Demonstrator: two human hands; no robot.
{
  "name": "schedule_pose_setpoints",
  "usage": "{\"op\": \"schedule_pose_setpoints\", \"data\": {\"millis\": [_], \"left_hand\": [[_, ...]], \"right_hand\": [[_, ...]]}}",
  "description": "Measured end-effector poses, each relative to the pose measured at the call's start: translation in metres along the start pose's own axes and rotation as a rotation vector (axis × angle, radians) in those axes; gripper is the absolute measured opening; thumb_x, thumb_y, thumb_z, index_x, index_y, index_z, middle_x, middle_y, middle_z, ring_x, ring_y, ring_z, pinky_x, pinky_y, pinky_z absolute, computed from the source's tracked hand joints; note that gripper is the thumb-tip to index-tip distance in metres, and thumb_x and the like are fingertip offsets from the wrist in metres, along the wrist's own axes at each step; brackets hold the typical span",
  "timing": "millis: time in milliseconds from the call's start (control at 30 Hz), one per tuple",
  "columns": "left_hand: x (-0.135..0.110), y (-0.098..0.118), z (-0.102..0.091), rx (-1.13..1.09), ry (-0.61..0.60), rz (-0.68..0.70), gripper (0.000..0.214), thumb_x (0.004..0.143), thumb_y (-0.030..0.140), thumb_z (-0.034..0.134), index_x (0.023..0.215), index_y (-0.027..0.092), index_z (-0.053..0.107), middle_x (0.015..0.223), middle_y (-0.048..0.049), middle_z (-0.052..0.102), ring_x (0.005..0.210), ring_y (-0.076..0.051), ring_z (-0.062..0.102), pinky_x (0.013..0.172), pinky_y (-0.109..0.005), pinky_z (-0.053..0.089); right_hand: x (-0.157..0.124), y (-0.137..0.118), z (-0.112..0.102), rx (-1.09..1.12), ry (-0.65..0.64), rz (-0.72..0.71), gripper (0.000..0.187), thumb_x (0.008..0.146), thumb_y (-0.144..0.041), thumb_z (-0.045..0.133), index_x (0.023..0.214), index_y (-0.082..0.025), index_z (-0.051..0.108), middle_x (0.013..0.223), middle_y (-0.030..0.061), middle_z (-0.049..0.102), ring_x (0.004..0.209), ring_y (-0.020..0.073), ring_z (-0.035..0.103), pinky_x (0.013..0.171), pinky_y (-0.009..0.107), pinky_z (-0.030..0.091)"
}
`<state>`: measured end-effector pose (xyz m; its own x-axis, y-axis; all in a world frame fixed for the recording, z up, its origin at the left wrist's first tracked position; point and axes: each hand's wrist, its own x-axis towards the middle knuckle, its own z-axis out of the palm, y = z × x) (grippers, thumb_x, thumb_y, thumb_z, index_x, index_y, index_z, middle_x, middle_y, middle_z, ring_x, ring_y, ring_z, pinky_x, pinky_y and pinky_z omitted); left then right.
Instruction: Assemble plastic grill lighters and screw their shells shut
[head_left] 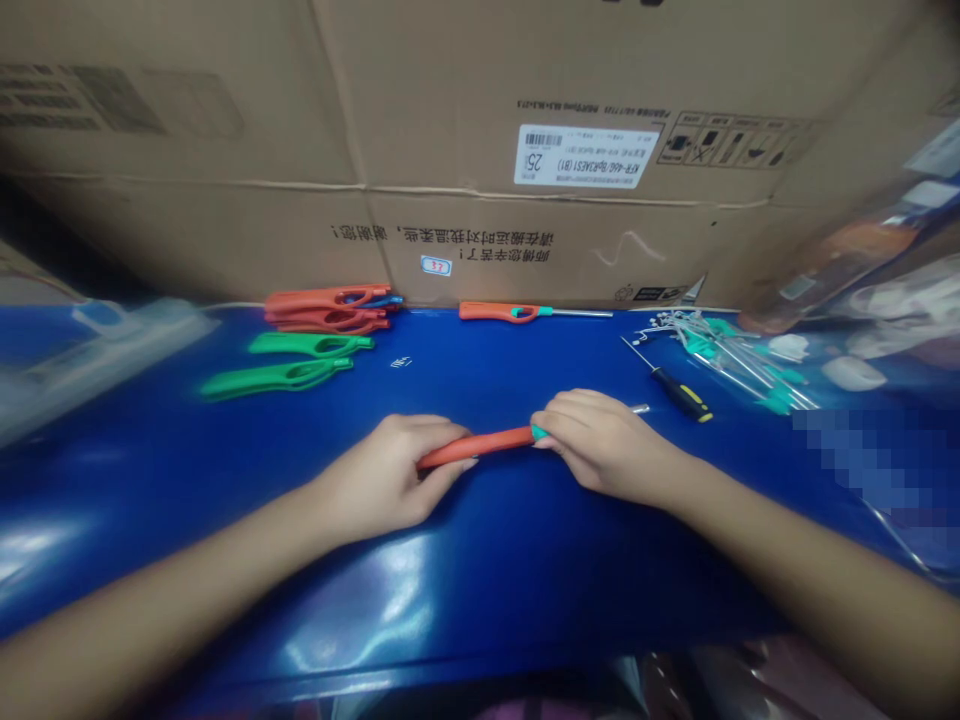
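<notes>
An orange-red stick lighter body (491,442) lies sideways between my hands above the blue table. My left hand (401,468) is closed around its left end, thumb below and fingers above. On the other side, my right hand (607,445) grips the teal collar (538,432) where it meets the orange body. The tip of a metal tube (640,409) sticks out past my right fingers; the rest of that tube is hidden in the hand. Whether collar and body are fully joined I cannot tell. Beyond my hands lies an orange lighter (499,312) with teal collar and metal tube.
Back left, several orange-red lighter bodies (322,308) and two green ones (277,378) lie on the blue table (450,590). At right are a screwdriver (682,394) and a pile of teal-ended metal tubes (739,365). A cardboard box (450,120) walls off the back; a plastic bag (97,350) lies left.
</notes>
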<state>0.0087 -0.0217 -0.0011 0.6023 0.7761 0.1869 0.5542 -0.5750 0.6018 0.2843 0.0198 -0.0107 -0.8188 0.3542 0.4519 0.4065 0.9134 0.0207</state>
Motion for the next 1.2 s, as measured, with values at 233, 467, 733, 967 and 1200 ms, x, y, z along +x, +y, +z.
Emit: {"op": "schedule_pose_setpoints", "data": {"millis": [233, 467, 733, 967, 1200], "left_hand": [[-0.002, -0.001, 0.003, 0.181, 0.040, 0.083, 0.023, 0.099, 0.022, 0.051, 0.113, 0.014, 0.067, 0.092, -0.0056, 0.069, 0.079, -0.018, 0.065, 0.070, -0.028, 0.050], [0.005, -0.006, 0.000, 0.136, 0.163, 0.059, 0.030, 0.096, 0.028, 0.061, 0.124, 0.020, 0.063, 0.106, -0.0046, 0.067, 0.091, -0.017, 0.065, 0.083, -0.027, 0.050], [0.007, -0.018, 0.002, -0.066, 0.179, -0.103, 0.026, 0.093, 0.041, 0.067, 0.107, 0.020, 0.068, 0.092, 0.0006, 0.071, 0.076, -0.013, 0.063, 0.071, -0.023, 0.048], [0.007, -0.014, -0.002, -0.093, 0.214, -0.060, 0.021, 0.091, 0.038, 0.070, 0.096, 0.017, 0.071, 0.088, -0.0018, 0.070, 0.076, -0.014, 0.063, 0.070, -0.024, 0.047], [0.002, -0.005, -0.005, 0.060, 0.272, 0.090, 0.013, 0.095, 0.028, 0.065, 0.100, 0.017, 0.068, 0.091, -0.0039, 0.068, 0.081, -0.016, 0.063, 0.077, -0.027, 0.048]], "right_hand": [[-0.001, 0.000, 0.001, 0.044, 0.006, 0.048, 0.021, 0.101, -0.023, 0.049, 0.102, -0.011, 0.066, 0.083, 0.0096, 0.069, 0.076, 0.0210, 0.061, 0.074, 0.035, 0.052], [0.003, 0.005, -0.017, 0.077, -0.036, 0.251, 0.012, 0.098, -0.025, 0.056, 0.105, -0.017, 0.061, 0.100, 0.0082, 0.067, 0.090, 0.0217, 0.063, 0.076, 0.033, 0.051], [-0.003, 0.023, -0.019, 0.172, -0.053, 0.338, 0.016, 0.095, -0.028, 0.061, 0.109, -0.020, 0.060, 0.107, 0.0085, 0.064, 0.092, 0.0210, 0.064, 0.078, 0.033, 0.052], [-0.001, 0.014, -0.013, 0.177, -0.124, 0.296, 0.015, 0.100, -0.033, 0.055, 0.102, -0.020, 0.062, 0.097, 0.0059, 0.068, 0.078, 0.0172, 0.064, 0.066, 0.027, 0.046], [-0.002, 0.008, -0.015, 0.111, -0.041, 0.279, 0.009, 0.096, -0.027, 0.055, 0.100, -0.020, 0.060, 0.096, 0.0055, 0.068, 0.076, 0.0178, 0.063, 0.064, 0.028, 0.045]]}}
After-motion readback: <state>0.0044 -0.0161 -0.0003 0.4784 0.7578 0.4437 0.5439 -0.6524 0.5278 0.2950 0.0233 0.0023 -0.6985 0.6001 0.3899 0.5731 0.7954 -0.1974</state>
